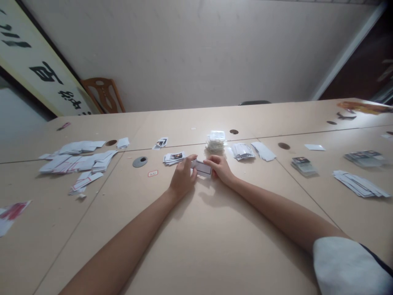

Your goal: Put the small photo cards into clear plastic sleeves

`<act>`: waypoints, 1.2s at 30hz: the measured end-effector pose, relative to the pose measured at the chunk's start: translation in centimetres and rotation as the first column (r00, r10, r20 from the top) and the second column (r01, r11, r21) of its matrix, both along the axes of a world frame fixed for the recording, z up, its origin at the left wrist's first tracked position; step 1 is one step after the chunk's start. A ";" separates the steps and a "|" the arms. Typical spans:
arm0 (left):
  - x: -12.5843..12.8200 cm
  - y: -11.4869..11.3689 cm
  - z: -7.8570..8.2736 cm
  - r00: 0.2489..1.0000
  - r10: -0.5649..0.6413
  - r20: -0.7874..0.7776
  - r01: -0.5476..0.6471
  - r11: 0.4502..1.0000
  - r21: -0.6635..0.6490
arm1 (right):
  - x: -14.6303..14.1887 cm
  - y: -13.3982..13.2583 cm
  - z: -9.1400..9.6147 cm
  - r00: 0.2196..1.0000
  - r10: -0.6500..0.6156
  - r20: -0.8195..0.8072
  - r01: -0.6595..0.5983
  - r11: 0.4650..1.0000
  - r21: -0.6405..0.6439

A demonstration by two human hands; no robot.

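Both my arms reach out over a beige table [202,229]. My left hand [183,178] and my right hand [220,169] pinch the two ends of a small white card with a dark edge [202,168], held just above the tabletop. Fingers of both hands are closed on it. A short stack of picture cards [174,157] lies just beyond my left hand. A pile of clear plastic sleeves [216,141] stands right behind the card.
Heaps of white cards lie spread at the left [80,160] and a fan of them at the right [359,183]. More small stacks [242,150] [302,165] [364,157] sit across the far side. A grey round cap [140,162] and cable holes mark the table. A wooden chair [102,94] stands behind.
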State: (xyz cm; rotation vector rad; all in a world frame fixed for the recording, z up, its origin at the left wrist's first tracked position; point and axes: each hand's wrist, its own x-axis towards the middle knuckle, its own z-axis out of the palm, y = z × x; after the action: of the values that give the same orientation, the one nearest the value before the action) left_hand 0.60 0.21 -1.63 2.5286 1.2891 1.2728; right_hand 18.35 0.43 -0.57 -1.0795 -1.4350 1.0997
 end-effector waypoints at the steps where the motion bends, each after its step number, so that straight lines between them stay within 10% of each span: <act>1: 0.0 0.0 0.0 1.000 -0.001 -0.001 0.001 1.000 -0.001 | 0.0 0.0 0.0 1.000 0.008 0.010 -0.008 1.000 -0.002; 18: -0.2 0.1 0.4 0.970 0.242 0.028 -0.238 0.966 -0.098 | 0.1 0.8 -1.1 0.986 -0.169 -0.010 0.169 0.984 0.062; 36: 0.0 -0.2 0.7 0.976 0.219 0.001 -0.219 0.973 -0.068 | 0.0 0.7 -0.5 0.979 -0.201 -0.038 0.203 0.974 0.100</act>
State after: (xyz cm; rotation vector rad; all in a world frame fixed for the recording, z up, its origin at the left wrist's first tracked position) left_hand 0.64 0.01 -0.94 2.3865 1.6182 1.2503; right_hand 18.37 1.09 -1.09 -1.1056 -1.3136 0.8830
